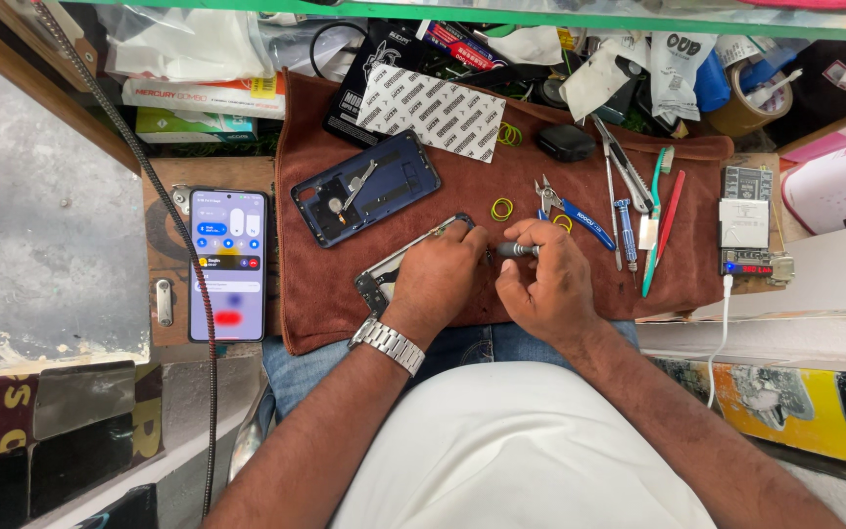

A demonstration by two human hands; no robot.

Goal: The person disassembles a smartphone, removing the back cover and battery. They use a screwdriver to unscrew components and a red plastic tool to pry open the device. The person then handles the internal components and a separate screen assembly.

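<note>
1. Two bare hands work over a brown cloth (pixel 325 294) spread on the desk (pixel 164 186), and every place below is given relative to that cloth.
2. The left hand (pixel 435 279), with a metal watch (pixel 387 344) at its wrist, lies curled on an opened phone (pixel 384 277) near the cloth's front middle, pressing it down; the hand covers most of the phone.
3. The right hand (pixel 540 284) sits just beside the left, toward the cloth's right, fingers closed around a small screwdriver (pixel 516 250) whose tip points at the phone's upper edge.
4. A dark blue back cover (pixel 366 188) lies on the cloth's rear left part, inner side up, apart from both hands.
5. Yellow rubber bands (pixel 501 209) lie on the cloth just behind the hands.
6. Blue-handled pliers (pixel 570 217), tweezers (pixel 624 167), a small blue screwdriver (pixel 627 230), a green toothbrush (pixel 654 220) and a red prying tool (pixel 670 217) lie along the cloth's right part.
7. A second phone (pixel 228 264) with a lit screen rests off the cloth's left edge, on the desk.
8. A small black case (pixel 566 142) sits at the cloth's rear edge.
</note>
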